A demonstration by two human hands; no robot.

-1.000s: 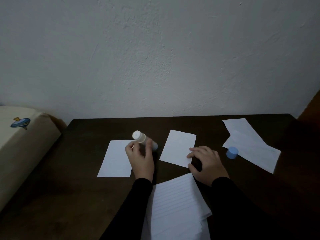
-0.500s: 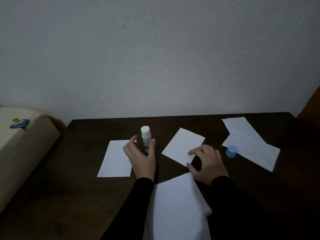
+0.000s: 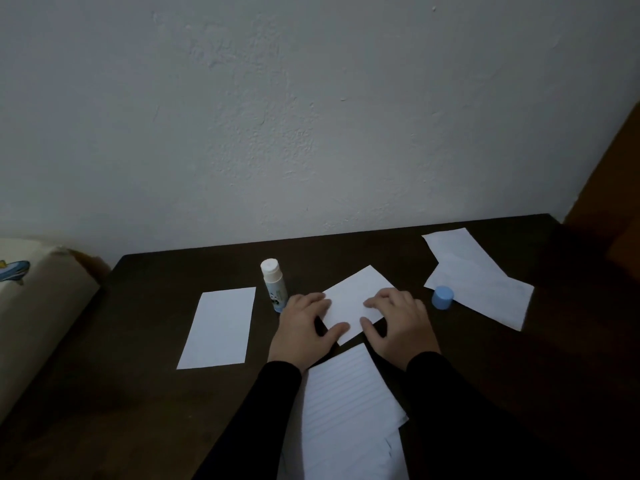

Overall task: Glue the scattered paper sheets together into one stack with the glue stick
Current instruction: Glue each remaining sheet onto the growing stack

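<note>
A small white paper sheet (image 3: 353,297) lies tilted on the dark table (image 3: 145,393), straight ahead of me. My left hand (image 3: 299,332) holds its left corner, with the thumb across the near edge. My right hand (image 3: 398,325) holds its right corner, fingertips on top. The uncapped glue stick (image 3: 274,284) stands upright just left of my left hand, touched by neither hand. Its blue cap (image 3: 442,297) stands to the right of my right hand. A stack of lined sheets (image 3: 346,410) lies between my forearms. Another white sheet (image 3: 220,327) lies flat at the left.
Two overlapping sheets (image 3: 481,282) lie at the back right, beside the cap. A beige padded object (image 3: 34,317) stands off the table's left edge. The wall (image 3: 311,116) rises right behind the table, and a brown wooden surface (image 3: 616,188) is at the far right.
My left hand stood the glue stick upright, let go of it and moved right onto the small sheet. My right hand turned that sheet, and both hands hold it now.
</note>
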